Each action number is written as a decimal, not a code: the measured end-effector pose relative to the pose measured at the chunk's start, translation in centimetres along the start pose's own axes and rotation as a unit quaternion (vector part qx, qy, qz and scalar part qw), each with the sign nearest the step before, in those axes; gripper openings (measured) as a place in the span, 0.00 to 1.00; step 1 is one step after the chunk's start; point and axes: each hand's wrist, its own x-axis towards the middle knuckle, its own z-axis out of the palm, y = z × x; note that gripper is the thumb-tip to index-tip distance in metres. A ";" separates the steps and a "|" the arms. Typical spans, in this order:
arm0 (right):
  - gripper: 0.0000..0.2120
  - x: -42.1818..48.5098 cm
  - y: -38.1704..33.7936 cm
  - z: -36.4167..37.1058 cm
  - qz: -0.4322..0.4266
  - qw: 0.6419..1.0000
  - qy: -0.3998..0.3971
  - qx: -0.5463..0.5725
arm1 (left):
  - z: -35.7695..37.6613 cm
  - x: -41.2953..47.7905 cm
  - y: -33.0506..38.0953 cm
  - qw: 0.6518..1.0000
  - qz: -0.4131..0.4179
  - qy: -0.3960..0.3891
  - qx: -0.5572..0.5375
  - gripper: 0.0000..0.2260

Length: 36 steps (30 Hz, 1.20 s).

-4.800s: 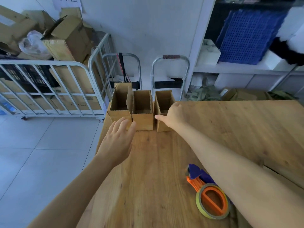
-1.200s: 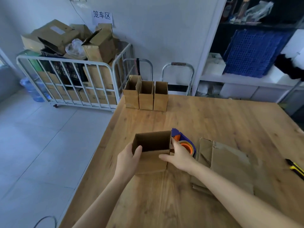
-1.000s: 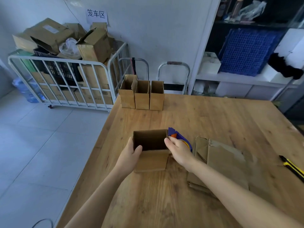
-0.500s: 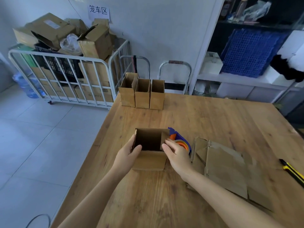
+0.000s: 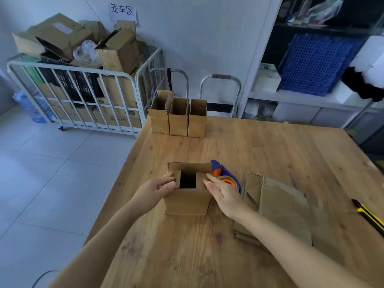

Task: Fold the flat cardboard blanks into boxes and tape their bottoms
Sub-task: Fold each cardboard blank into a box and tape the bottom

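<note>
Beyond the table's left edge lies open tiled floor (image 5: 52, 173), with one white cage trolley (image 5: 83, 96) heaped with cartons against the wall. At the far left corner of the wooden table (image 5: 187, 256), three folded boxes (image 5: 178, 121) stand upright in a touching row, tops open. Nearer, close to the left edge, a fourth cardboard box (image 5: 187, 201) stands upright with bare wood in front of it. Its two side flaps are turned inward with a dark gap between them, and its far flap stands up. The left hand (image 5: 154, 191) lays fairly straight fingers on the left flap. The right hand (image 5: 223, 193) presses the right flap likewise, gripping nothing. Just behind the right hand sits one blue-and-orange tape dispenser (image 5: 227, 179). Further right, flat cardboard blanks (image 5: 280, 208) lie stacked; how many, I cannot tell. One yellow-and-black utility knife (image 5: 369, 215) lies near the right edge.
</note>
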 end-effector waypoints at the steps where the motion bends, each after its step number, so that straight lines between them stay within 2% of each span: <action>1: 0.27 0.1 0.1 0.3 -0.004 0.999 0.038 0.003 | 0.3 0.2 -0.1 0.999 0.003 0.045 0.017 0.17; 3: 0.19 0.4 0.0 1.2 -0.016 0.992 0.128 -0.015 | 1.1 0.5 0.1 0.989 0.014 0.142 0.049 0.14; 5: 0.12 1.1 0.0 2.0 -0.010 0.981 0.194 -0.027 | 2.0 1.1 0.2 0.975 0.036 0.195 0.106 0.13; 6: 0.14 1.4 -0.1 2.1 0.001 0.977 0.210 -0.023 | 2.4 1.4 0.2 0.968 0.039 0.208 0.135 0.15; 8: 0.23 1.7 -0.2 2.1 0.011 0.977 0.209 -0.035 | 3.1 1.6 0.2 0.957 0.045 0.235 0.164 0.24; 10: 0.32 1.9 -0.4 2.1 -0.025 0.977 0.191 -0.094 | 3.2 1.8 -0.1 0.933 0.101 0.254 0.234 0.32; 11: 0.33 2.0 -0.5 2.1 -0.057 0.972 0.184 -0.137 | 3.1 2.0 -0.3 0.916 0.134 0.248 0.286 0.33; 13: 0.30 2.1 -0.4 1.9 -0.122 0.950 0.183 -0.221 | 2.7 2.2 -0.3 0.888 0.181 0.227 0.356 0.29; 16: 0.18 2.0 0.8 1.7 -0.190 0.925 0.197 -0.264 | 2.7 1.8 -0.2 0.874 0.219 0.230 0.369 0.11; 18: 0.12 1.5 1.8 2.0 -0.230 0.912 0.189 -0.283 | 3.1 1.1 -0.7 0.887 0.215 0.206 0.353 0.14; 20: 0.13 1.0 2.4 2.4 -0.235 0.912 0.191 -0.276 | 3.5 0.7 -1.8 0.909 0.196 0.171 0.326 0.21; 24: 0.14 0.9 2.4 2.8 -0.231 0.919 0.184 -0.260 | 4.4 0.0 -2.8 0.918 0.149 0.120 0.347 0.28; 27: 0.13 0.8 1.8 2.7 -0.206 0.930 0.159 -0.259 | 4.3 -0.2 -2.3 0.920 0.121 0.106 0.358 0.32; 31: 0.11 2.2 1.4 0.0 -0.160 0.962 0.107 -0.195 | 3.7 -0.3 -1.6 0.920 0.113 0.081 0.366 0.36; 34: 0.12 4.4 3.0 -2.2 -0.006 0.974 0.117 -0.196 | 3.5 -0.4 -1.6 0.926 0.109 0.058 0.357 0.39; 36: 0.14 5.8 4.7 -3.3 0.116 0.963 0.076 -0.230 | 3.2 -0.3 -1.6 0.925 0.110 0.049 0.359 0.38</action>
